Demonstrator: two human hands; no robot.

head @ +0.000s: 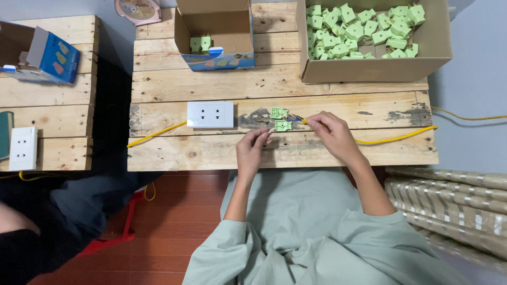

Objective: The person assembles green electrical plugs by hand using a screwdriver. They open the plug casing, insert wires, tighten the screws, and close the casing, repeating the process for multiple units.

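Observation:
My left hand [252, 150] pinches the edge of a small green socket part [283, 125] lying on the wooden pallet table [211, 150]. A second green socket part [279, 112] sits just above it. My right hand [331, 133] grips a thin tool with a yellow handle [303, 121], its tip pointing at the two parts. A white wall-socket plate [210, 114] lies to the left, with a yellow cable [156, 134] running from it.
A large cardboard box [369, 69] at the back right holds several green parts. A smaller open box [216, 39] at the back holds two. Another yellow cable [396, 138] crosses the table's right end. Another person's arm [21, 232] sits at lower left beside a second table.

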